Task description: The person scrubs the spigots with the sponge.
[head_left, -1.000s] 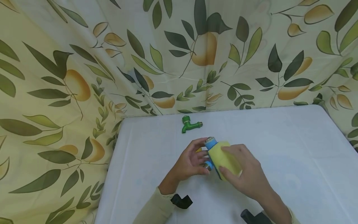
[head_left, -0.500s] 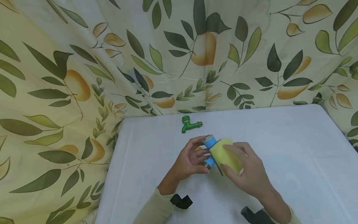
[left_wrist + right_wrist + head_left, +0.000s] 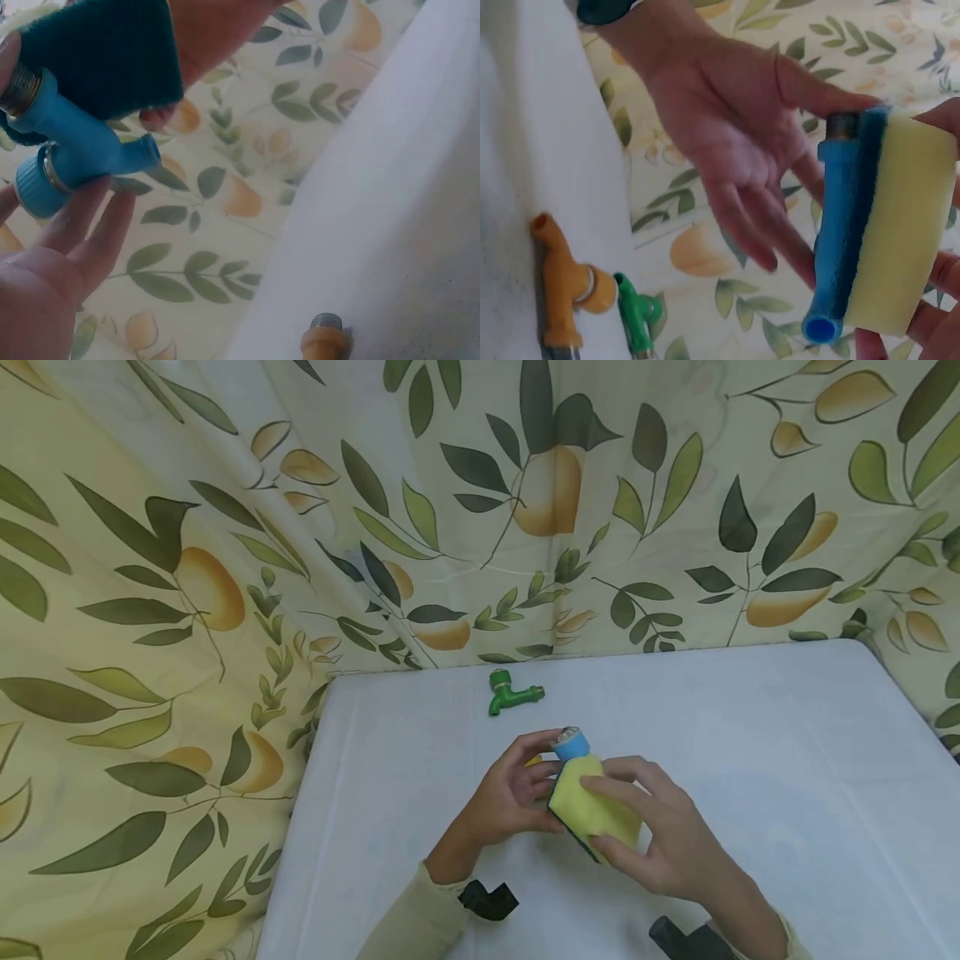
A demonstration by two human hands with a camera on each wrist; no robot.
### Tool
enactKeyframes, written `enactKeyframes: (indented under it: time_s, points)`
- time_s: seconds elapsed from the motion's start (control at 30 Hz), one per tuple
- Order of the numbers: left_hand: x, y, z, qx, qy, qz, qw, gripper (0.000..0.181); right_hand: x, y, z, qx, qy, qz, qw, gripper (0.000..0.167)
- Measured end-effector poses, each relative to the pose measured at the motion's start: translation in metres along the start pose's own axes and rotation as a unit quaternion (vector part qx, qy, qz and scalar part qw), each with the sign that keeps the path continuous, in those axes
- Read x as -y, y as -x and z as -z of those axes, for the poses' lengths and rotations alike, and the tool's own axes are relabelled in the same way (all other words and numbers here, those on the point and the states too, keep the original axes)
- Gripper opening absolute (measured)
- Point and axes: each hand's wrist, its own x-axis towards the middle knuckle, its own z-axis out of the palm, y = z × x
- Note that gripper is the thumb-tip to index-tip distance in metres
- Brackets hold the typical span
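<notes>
A blue plastic tap [image 3: 79, 139] with a threaded metal end is pinched in my left hand [image 3: 506, 797], the thumb at the thread and fingertips by the knob. My right hand [image 3: 675, 831] grips a sponge [image 3: 596, 806], yellow on one face and dark green on the other. The scouring face [image 3: 105, 64] lies against the tap in the left wrist view. From the right wrist, the yellow foam [image 3: 900, 225] faces my right fingers and the tap [image 3: 834, 202] stands along the scouring side. In the head view the sponge hides most of the tap.
On the white table [image 3: 750, 760] a green tap [image 3: 513, 696] lies near the back edge. An orange tap [image 3: 564, 285] lies closer, mostly behind my left hand in the head view. A leaf-and-fruit patterned curtain [image 3: 450, 527] surrounds the table's back and left.
The sponge shifted slightly up and right, then came back down and left over the tap, covering its lower threaded end. My left hand has stayed nearly still while the tap's tilt changed slightly.
</notes>
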Motion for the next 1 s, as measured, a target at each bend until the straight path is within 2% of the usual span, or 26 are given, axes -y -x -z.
enactKeyframes:
  time_s: [0.07, 0.17, 0.23, 0.3, 0.4, 0.47, 0.6, 0.73, 0.8, 0.9, 1.0]
  points:
    - [0.000, 0.000, 0.000, 0.000, -0.015, 0.001, 0.9999, 0.101, -0.002, -0.001, 0.000, -0.003, 0.016, 0.012, 0.9998, 0.048]
    - [-0.001, 0.000, 0.000, 0.000, -0.029, 0.003, 0.9996, 0.099, -0.006, -0.002, 0.000, -0.022, 0.058, -0.037, 0.9974, 0.051]
    - [-0.001, 0.000, 0.000, 0.003, -0.031, 0.005, 0.9995, 0.099, -0.007, -0.002, 0.000, -0.022, 0.066, -0.057, 0.9960, 0.057]
    - [-0.002, 0.001, 0.000, 0.007, -0.032, 0.007, 0.9994, 0.100, -0.008, -0.001, 0.001, -0.017, 0.045, -0.040, 0.9981, 0.059]
    - [-0.002, 0.001, 0.000, 0.012, -0.030, 0.013, 0.9994, 0.101, -0.008, -0.001, 0.001, -0.007, 0.013, 0.001, 0.9999, 0.051]
    - [-0.003, 0.001, 0.000, 0.014, -0.031, 0.009, 0.9994, 0.101, -0.007, -0.002, 0.001, -0.010, 0.012, -0.007, 0.9998, 0.051]
    - [-0.004, 0.000, 0.001, 0.015, -0.031, -0.002, 0.9994, 0.102, -0.001, -0.003, 0.002, -0.001, 0.032, -0.056, 0.9979, 0.065]
    - [-0.005, -0.001, 0.001, 0.019, -0.025, -0.002, 0.9995, 0.103, 0.003, -0.001, 0.002, 0.028, -0.008, -0.028, 0.9992, 0.065]
    - [-0.005, -0.001, 0.001, 0.021, -0.026, -0.005, 0.9994, 0.103, 0.003, -0.003, 0.001, 0.021, -0.001, -0.028, 0.9994, 0.062]
    - [-0.005, -0.001, 0.002, 0.025, -0.032, -0.010, 0.9991, 0.101, 0.000, -0.005, 0.000, -0.009, 0.039, -0.050, 0.9979, 0.059]
    - [-0.004, -0.001, 0.002, 0.033, -0.040, -0.017, 0.9985, 0.102, -0.002, -0.005, -0.001, -0.026, 0.028, -0.026, 0.9989, 0.051]
